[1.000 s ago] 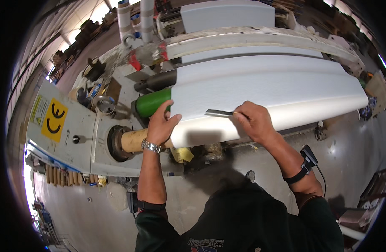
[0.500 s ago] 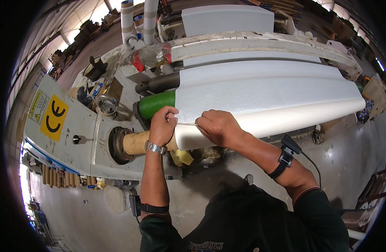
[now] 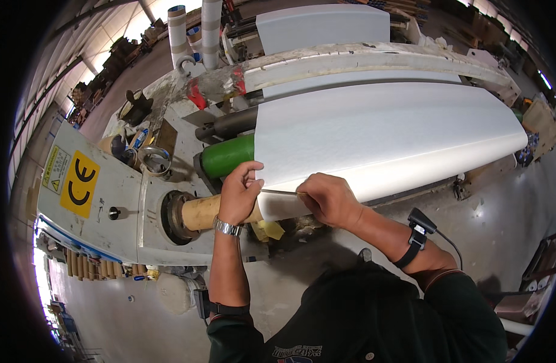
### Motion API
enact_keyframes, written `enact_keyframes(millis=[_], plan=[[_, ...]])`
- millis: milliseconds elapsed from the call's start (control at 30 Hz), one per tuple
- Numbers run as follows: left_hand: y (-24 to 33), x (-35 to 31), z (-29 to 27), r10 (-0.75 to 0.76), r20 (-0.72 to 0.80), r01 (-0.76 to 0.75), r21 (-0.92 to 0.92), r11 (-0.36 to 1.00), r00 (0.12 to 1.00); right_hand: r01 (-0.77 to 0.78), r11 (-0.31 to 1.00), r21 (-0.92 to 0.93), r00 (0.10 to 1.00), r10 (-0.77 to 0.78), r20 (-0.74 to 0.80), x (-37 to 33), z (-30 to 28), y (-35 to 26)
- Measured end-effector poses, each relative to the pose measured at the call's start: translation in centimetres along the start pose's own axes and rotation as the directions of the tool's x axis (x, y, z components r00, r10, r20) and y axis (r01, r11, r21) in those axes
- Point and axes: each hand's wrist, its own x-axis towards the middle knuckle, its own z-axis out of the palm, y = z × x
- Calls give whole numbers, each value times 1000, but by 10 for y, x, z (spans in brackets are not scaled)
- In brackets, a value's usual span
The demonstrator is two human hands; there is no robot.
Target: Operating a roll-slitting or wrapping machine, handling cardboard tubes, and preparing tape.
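We saw the right hand (image 3: 330,200) gripping a slim blade (image 3: 281,193) that pointed left along the white roll (image 3: 399,173) toward the left hand (image 3: 239,193), its thumb and forefinger parted

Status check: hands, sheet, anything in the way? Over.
Left hand at left edge of white sheet; right hand gripping thin blade. Sheet lies across green roller. Possible obstruction: left hand, near blade's tip.
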Motion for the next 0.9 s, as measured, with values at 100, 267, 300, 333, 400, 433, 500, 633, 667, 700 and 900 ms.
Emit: enact_keyframes(millis=[100, 267, 300, 333, 400, 433, 500, 633, 667, 700, 900], plan=[[-2, 1, -3, 15, -55, -13, 27, 1000, 998, 35, 997, -69, 996, -29, 80, 7, -1, 0], [-2, 5, -2, -1, -73, 0, -13, 1000, 997, 118, 968, -222, 984, -83, 159, 17, -1, 0], [-1, 5, -1, -3, -79, 3, -1, 1000, 997, 125, 964, -235, 982, -87, 165, 16, 2, 3], [-1, 4, -2, -7, -90, 9, 13, 1000, 996, 136, 961, -242, 980, -95, 173, 18, 4, 3], [-5, 3, -3, -3, -94, 2, -3, 1000, 996, 204, 954, -222, 967, -161, 196, 20, 0, 0], [-7, 2, -4, 2, -97, -4, -19, 1000, 995, 269, 942, -200, 950, -226, 215, 22, -2, -3], [-10, 2, -4, 4, -101, -7, -28, 1000, 995, 340, 917, -206, 919, -279, 278, 23, -7, -4], [-9, 2, -4, 15, -118, -15, 4, 1000, 993, 548, 810, -209, 799, -433, 417, 26, -15, -4], [-7, 2, -4, 16, -112, -15, 5, 1000, 994, 543, 812, -213, 803, -429, 414, 27, -15, -3], [-6, 2, -4, 18, -115, -17, 13, 1000, 993, 580, 784, -223, 780, -455, 428, 28, -14, -2], [-7, 1, -4, 25, -117, -28, -27, 999, 993, 602, 774, -199, 724, -424, 544, 39, -9, -7]])
